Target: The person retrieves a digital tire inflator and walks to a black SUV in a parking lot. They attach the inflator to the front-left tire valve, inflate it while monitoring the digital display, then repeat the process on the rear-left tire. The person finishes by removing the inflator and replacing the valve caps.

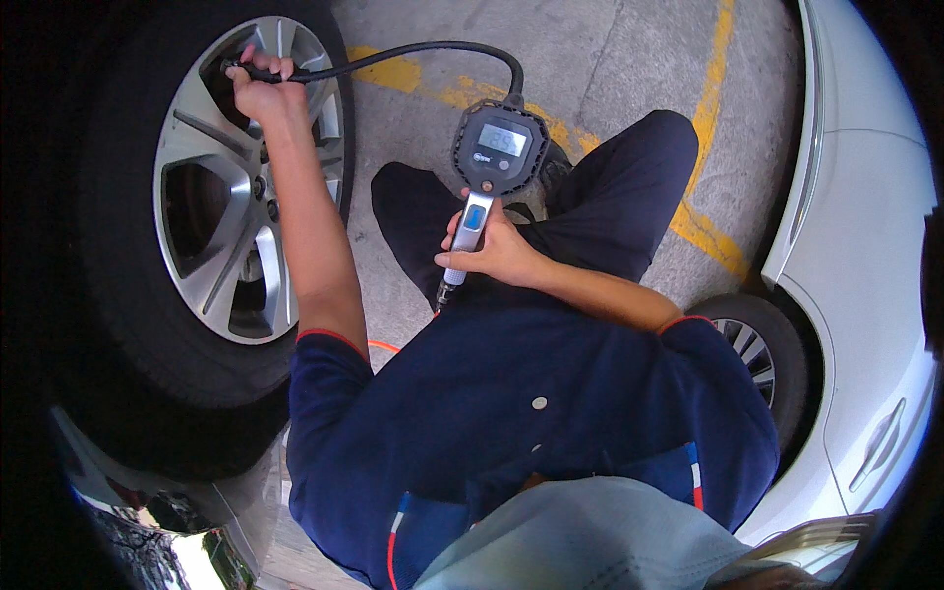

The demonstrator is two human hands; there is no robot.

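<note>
My left hand [271,96] is closed around the chuck end of a black rubber air hose [442,46], up against the upper part of an alloy wheel [221,284]. The valve itself is hidden there. From that end the hose arcs over to a digital tyre inflator gauge [509,168], whose screen is lit with digits. My right hand [509,251] grips the gauge's silver handle [467,232], thumb across the front. A metal coupling [444,291] sits at the handle's lower end. Around the alloy wheel is a black tyre [125,243].
An orange air line [383,345] shows beside my shirt. To the right stands a silver car [870,221] with its wheel [782,354] close to my elbow. Worn yellow lines [714,81] cross the concrete floor [649,66]. Glossy bodywork [236,509] lies at lower left.
</note>
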